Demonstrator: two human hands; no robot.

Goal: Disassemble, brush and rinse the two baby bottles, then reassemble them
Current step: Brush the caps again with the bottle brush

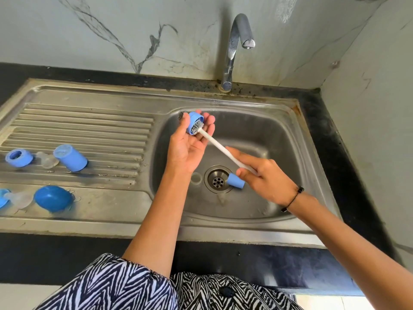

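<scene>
Scrubbing a blue collar ring (194, 122) over the sink (245, 198), a person cradles the part in the left hand (186, 144), fingers curled round it with the open side turned toward the bottle brush (220, 147) so the bristles can reach inside. The right hand (266, 180) grips the white handle near its lower end, likely for leverage in twisting. Below that grip, a small blue cap (235, 180) lies in the basin beside the drain (218, 179), apparently awaiting its turn. Well left of both hands, on the draining bench (78, 121), sit another ring (19, 157), a blue bottle body (70, 157), clear teats (47, 159) and a dark blue dome (53, 198). The tap (239, 45) appears off.
</scene>
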